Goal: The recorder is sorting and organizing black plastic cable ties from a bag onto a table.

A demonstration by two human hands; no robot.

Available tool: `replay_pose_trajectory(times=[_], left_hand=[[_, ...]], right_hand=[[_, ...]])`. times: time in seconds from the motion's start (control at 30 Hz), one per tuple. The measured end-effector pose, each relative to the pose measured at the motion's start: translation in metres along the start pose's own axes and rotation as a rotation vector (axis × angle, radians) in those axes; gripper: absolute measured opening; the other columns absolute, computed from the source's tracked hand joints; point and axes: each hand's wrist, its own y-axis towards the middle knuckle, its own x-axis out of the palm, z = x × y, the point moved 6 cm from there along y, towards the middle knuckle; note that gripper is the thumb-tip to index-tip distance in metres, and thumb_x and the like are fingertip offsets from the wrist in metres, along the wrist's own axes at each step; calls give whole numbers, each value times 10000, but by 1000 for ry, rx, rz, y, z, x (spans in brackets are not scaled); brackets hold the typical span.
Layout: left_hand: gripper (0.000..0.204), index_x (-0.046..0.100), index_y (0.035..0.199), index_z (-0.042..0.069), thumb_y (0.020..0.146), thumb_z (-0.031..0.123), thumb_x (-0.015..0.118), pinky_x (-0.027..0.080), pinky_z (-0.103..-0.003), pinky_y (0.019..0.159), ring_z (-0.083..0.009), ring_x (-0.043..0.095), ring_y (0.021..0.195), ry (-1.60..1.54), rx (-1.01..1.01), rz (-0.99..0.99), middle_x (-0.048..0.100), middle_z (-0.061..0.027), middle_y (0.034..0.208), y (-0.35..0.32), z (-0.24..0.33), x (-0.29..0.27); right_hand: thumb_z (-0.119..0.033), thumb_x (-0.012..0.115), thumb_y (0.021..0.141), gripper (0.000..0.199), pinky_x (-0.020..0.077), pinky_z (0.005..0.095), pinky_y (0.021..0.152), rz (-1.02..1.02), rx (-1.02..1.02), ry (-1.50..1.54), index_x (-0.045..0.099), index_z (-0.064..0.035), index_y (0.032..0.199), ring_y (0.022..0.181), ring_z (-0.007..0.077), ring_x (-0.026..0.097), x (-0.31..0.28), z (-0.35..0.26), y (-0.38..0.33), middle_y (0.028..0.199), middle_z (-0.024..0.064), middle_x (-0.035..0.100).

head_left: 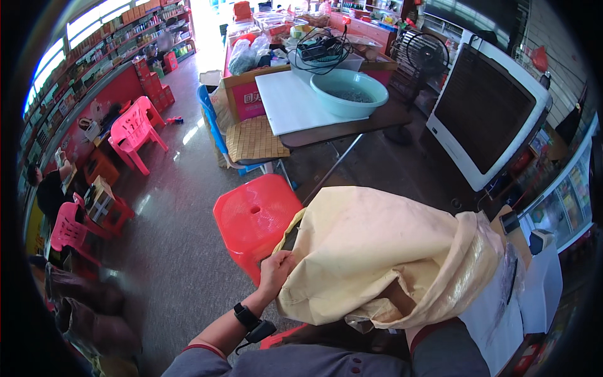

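The work looks partway along: the cream sack [383,245] is in hand in front of the person's body, just beyond the lap and beside the red stool [254,210], with the left hand [276,271] clamped on its edge — how much remains cannot be judged. The right sleeve [449,352] runs up to the folds, but the right hand is hidden, so its grip cannot be told — nor can the sack's contents.
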Motion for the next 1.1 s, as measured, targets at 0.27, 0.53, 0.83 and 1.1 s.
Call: replay_pose_trajectory(times=[0.27, 0.53, 0.83, 1.1], left_hand=[[189, 666, 958, 15, 864, 164, 599, 487, -302, 633, -168, 626, 663, 147, 107, -2, 668, -108, 738, 18, 44, 4], [220, 642, 918, 8, 886, 224, 616, 482, -342, 617, -235, 645, 672, 205, 198, 109, 653, -165, 737, 40, 38, -31], [247, 658, 990, 51, 894, 260, 567, 490, -385, 709, -310, 652, 786, 443, 305, 33, 660, -190, 838, 72, 32, -53], [506, 517, 1264, -24, 1005, 379, 352, 360, -315, 976, -184, 515, 1084, -176, 994, -95, 580, -114, 1176, -67, 358, -19]], right_hand=[[-445, 798, 602, 788, 433, 475, 914, 77, 99, 33, 571, 92, 1131, 1144, 424, 477, -57, 26, -34, 1187, 301, 533], [-439, 803, 598, 769, 440, 457, 911, 136, 241, 131, 583, 81, 1120, 1132, 405, 497, -77, 29, -95, 1176, 289, 549], [-432, 807, 594, 747, 447, 437, 909, 199, 292, 247, 597, 68, 1108, 1119, 383, 520, -90, 12, -130, 1164, 276, 566], [-427, 811, 591, 728, 454, 419, 907, 332, 473, 355, 610, 56, 1097, 1107, 364, 541, -98, 23, -215, 1154, 264, 582]])
